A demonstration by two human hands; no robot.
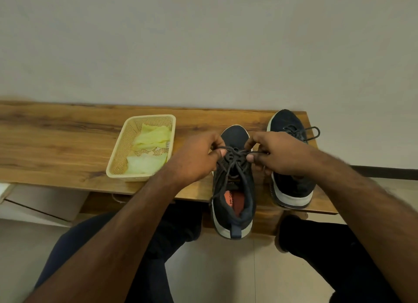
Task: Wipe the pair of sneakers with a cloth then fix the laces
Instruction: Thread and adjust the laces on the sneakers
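Both hands are working the laces of the near sneaker, which is sitting heel-out over the front edge of the wooden bench. The left hand is pinching 1 strand, the right hand is pinching the other. Best pulling evenly outward, keeping the knot centred on the tongue. The second sneaker is standing just beside, and the cloth is lying in the basket.

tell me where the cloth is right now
In the head view the yellow-green cloth lies in the beige basket on the wooden table, to the left of the sneaker being laced.
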